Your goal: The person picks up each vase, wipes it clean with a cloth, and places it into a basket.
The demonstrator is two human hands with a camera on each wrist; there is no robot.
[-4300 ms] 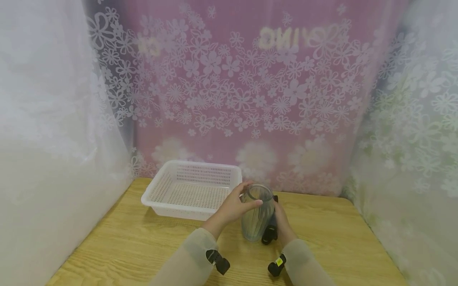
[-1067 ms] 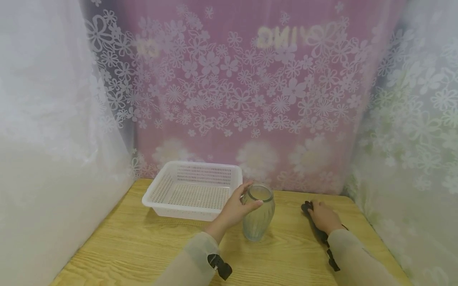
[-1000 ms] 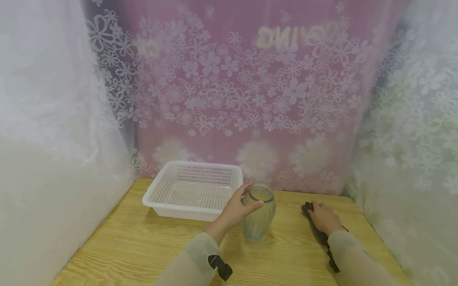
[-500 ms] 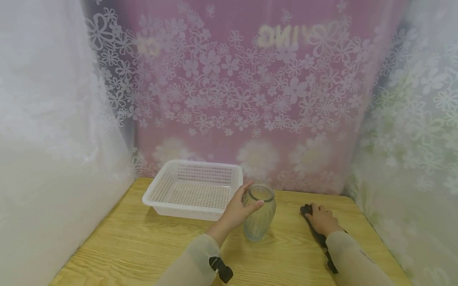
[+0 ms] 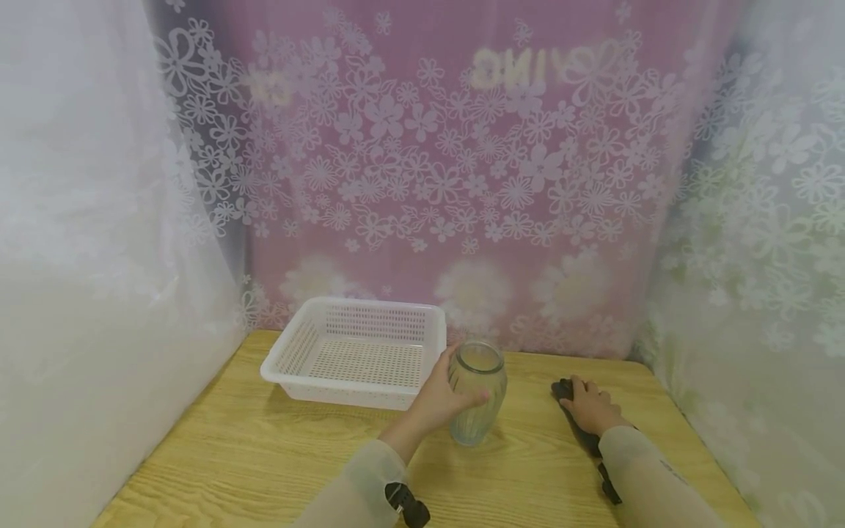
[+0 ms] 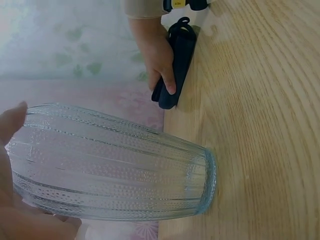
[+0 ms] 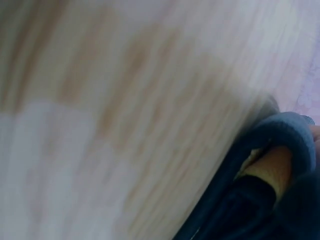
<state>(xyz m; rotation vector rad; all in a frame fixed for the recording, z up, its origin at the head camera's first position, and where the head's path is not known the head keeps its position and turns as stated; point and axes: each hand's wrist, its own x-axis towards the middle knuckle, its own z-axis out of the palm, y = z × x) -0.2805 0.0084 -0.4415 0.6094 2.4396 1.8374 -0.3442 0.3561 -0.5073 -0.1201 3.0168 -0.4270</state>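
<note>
My left hand (image 5: 439,400) grips a clear ribbed glass vase (image 5: 477,411), thumb across its near side and fingers behind, partly hidden by the glass. The vase stands upright on the wooden table; in the left wrist view its thick base (image 6: 207,182) meets the tabletop. Further right, my right hand (image 5: 594,407) holds a long dark-blue umbrella-like bundle (image 5: 581,433) lying on the table, a cord loop (image 6: 185,21) at its near end. In the right wrist view, blurred dark fabric (image 7: 295,125) of the bundle fills the lower right corner.
A white perforated plastic basket (image 5: 356,392) with nothing in it stands left of the vase, close behind my left hand. A flowered pink curtain (image 5: 455,183) hangs at the table's back edge, with pale sheets at both sides. The wooden table (image 5: 264,462) spans the front.
Since the earliest frame, my right hand has carried the dark bundle from beside the vase to the table's right side. Lately my left thumb has slid from the vase's rim down its body.
</note>
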